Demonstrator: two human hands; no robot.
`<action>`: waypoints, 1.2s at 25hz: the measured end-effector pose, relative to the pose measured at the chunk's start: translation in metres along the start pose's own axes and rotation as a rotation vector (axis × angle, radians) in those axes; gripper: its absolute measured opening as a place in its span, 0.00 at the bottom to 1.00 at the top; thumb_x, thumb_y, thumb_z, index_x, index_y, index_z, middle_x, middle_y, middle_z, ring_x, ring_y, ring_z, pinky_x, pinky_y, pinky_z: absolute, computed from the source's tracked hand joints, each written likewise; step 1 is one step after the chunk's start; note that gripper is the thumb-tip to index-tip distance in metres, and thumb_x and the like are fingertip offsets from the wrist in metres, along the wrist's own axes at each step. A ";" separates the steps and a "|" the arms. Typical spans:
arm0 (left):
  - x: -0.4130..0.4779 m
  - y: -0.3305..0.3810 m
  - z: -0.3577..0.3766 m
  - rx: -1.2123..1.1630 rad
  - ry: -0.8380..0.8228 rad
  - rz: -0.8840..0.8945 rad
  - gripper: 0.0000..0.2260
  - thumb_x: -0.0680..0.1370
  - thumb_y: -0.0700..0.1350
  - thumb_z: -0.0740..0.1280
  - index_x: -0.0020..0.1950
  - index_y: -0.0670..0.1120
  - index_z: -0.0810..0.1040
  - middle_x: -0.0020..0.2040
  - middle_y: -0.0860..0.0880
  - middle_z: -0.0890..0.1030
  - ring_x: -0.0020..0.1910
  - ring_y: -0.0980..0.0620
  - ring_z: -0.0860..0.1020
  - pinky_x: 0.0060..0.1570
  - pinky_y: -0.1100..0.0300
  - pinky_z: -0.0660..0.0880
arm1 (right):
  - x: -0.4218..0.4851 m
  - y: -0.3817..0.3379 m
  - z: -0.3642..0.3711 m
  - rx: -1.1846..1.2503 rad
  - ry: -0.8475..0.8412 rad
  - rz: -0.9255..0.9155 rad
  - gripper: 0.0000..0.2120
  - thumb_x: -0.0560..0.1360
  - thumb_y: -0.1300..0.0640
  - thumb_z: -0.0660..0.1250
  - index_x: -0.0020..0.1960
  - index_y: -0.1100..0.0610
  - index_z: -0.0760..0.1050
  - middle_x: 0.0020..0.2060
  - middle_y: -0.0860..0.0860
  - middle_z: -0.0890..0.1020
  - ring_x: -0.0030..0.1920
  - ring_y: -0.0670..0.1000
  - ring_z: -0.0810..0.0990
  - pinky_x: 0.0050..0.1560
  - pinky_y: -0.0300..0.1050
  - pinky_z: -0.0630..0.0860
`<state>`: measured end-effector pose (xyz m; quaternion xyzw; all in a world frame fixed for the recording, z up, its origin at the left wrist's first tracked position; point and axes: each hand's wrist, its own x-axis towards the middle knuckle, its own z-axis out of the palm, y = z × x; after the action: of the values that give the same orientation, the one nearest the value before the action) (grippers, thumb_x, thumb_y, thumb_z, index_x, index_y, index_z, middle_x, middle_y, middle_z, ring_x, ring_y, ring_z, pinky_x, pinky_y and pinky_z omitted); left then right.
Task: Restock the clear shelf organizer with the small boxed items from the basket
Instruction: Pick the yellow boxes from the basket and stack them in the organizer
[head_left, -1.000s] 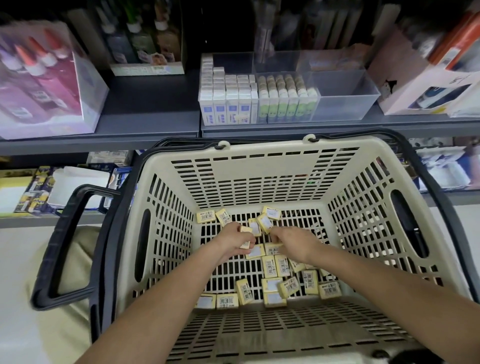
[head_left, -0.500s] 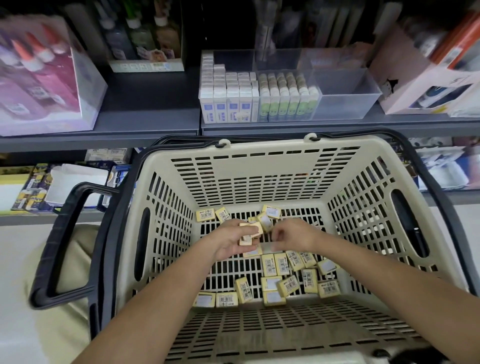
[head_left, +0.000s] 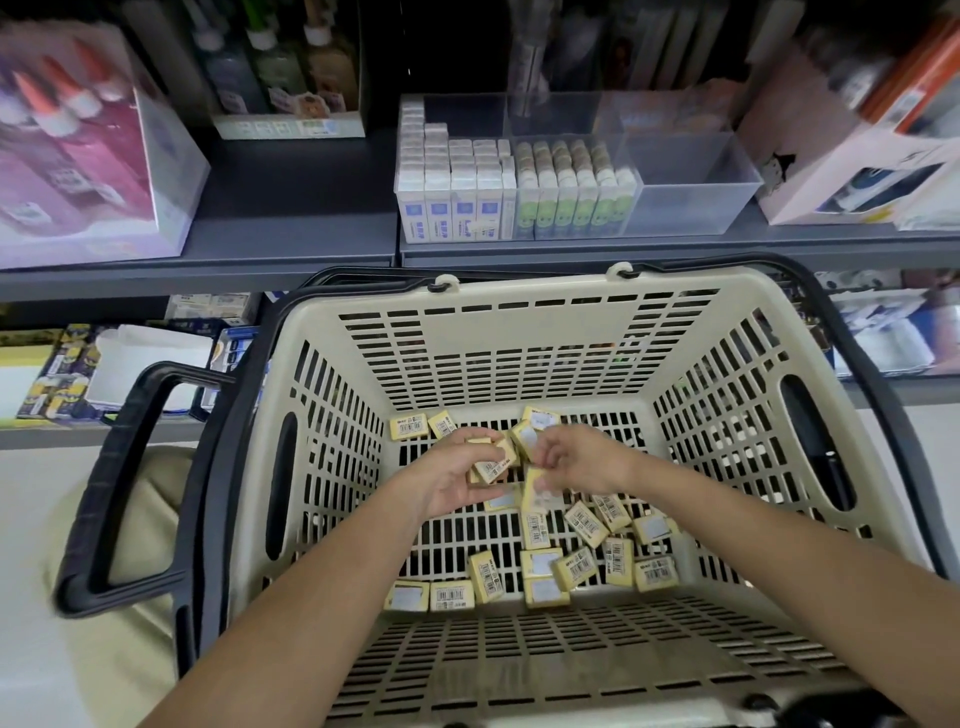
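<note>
So, our left hand (head_left: 457, 480) pinches loose boxes (head_left: 491, 465) inside basket (head_left: 519, 292); right hand (head_left: 576, 462) curled beside, grip unclear. We risk boxes slipping back before reaching organizer (head_left: 691, 174) above basket.

Basket (head_left: 519, 332) open above; 4 slotted walls fence it, far wall standing between its floor and the shelf (head_left: 291, 228). Yellow boxes (head_left: 584, 522) litter the floor, left strip bare. Clear organizer (head_left: 691, 210): left compartment packed with white boxes (head_left: 449, 179), middle with green-labelled tubes (head_left: 571, 179), right front compartment free.
</note>
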<state>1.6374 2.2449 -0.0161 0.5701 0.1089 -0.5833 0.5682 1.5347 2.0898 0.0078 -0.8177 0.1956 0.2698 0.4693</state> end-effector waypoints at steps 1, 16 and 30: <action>-0.001 0.000 0.002 -0.002 -0.037 -0.010 0.12 0.74 0.34 0.68 0.55 0.45 0.76 0.55 0.42 0.78 0.53 0.44 0.79 0.49 0.50 0.79 | 0.000 -0.005 -0.001 0.152 0.029 -0.016 0.08 0.71 0.63 0.70 0.44 0.55 0.72 0.37 0.50 0.79 0.36 0.47 0.80 0.39 0.39 0.78; -0.002 -0.001 0.006 0.015 -0.008 -0.030 0.19 0.68 0.35 0.74 0.55 0.46 0.74 0.57 0.43 0.74 0.55 0.44 0.76 0.37 0.53 0.81 | -0.015 0.041 0.009 -1.134 -0.169 -0.193 0.27 0.70 0.59 0.70 0.66 0.54 0.64 0.59 0.56 0.66 0.44 0.50 0.70 0.40 0.42 0.70; -0.034 0.056 0.041 -0.068 -0.151 0.239 0.29 0.59 0.35 0.76 0.58 0.43 0.73 0.49 0.42 0.81 0.44 0.46 0.83 0.37 0.57 0.80 | -0.036 -0.033 -0.078 -0.349 0.168 -0.257 0.04 0.75 0.54 0.66 0.49 0.50 0.78 0.43 0.43 0.82 0.44 0.41 0.80 0.49 0.39 0.76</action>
<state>1.6489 2.2130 0.0531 0.5139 0.0167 -0.5486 0.6593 1.5459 2.0399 0.0848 -0.9244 0.0786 0.1684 0.3332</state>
